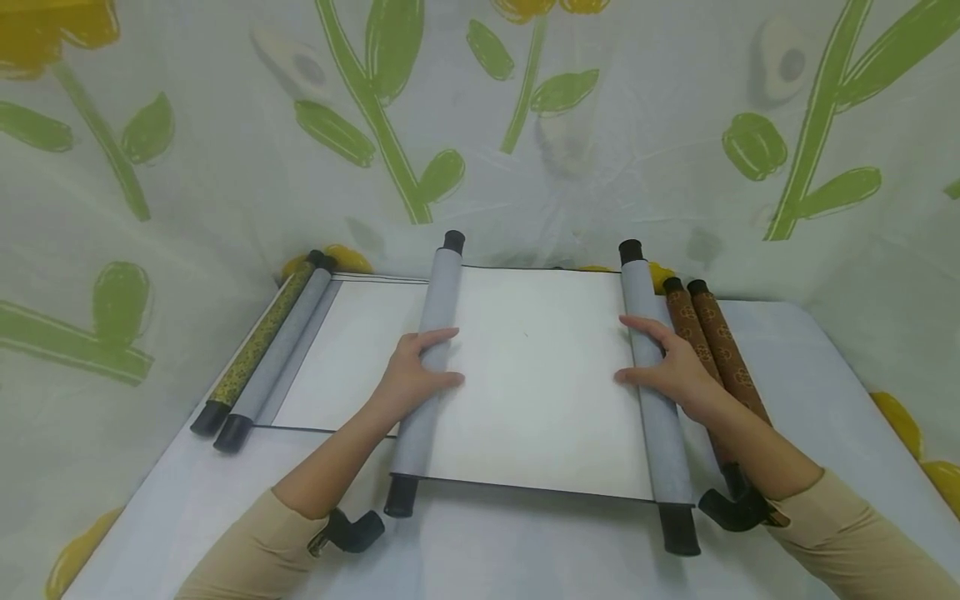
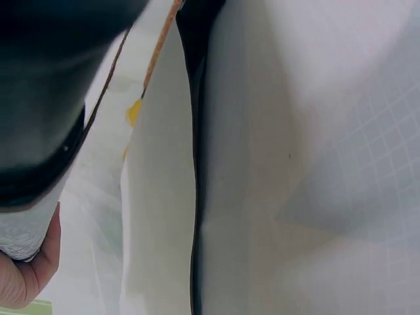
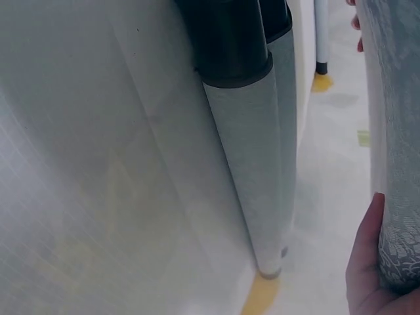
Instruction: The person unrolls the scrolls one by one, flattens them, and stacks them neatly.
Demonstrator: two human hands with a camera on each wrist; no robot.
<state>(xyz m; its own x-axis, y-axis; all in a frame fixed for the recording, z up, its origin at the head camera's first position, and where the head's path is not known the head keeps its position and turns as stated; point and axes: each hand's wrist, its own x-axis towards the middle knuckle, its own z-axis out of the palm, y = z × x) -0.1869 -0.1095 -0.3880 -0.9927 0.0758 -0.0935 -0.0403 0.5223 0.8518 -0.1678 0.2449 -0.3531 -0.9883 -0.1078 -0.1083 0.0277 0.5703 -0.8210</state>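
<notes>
A hanging scroll with a blank white sheet (image 1: 536, 383) is spread between two grey rolls with black end knobs, in the head view's middle. My left hand (image 1: 412, 375) grips the left roll (image 1: 414, 437), thumb and fingers curled round it. On the other side, my right hand (image 1: 678, 371) holds the right roll (image 1: 667, 446) the same way. The scroll's near edge seems raised off the table, with a shadow beneath. At the left wrist view's lower left, the left hand (image 2: 29, 279) shows partly behind a black knob (image 2: 52, 111). The right hand (image 3: 371, 275) wraps patterned grey fabric (image 3: 407, 144).
Another scroll (image 1: 352, 342) lies spread at the left, partly under the held one, beside a grey roll (image 1: 281, 354) and a yellow-green roll (image 1: 262, 337). Brown patterned rolls (image 1: 727, 350) lie right of the right hand. A flower-printed curtain (image 1: 637, 167) hangs behind the white table (image 1: 810, 383).
</notes>
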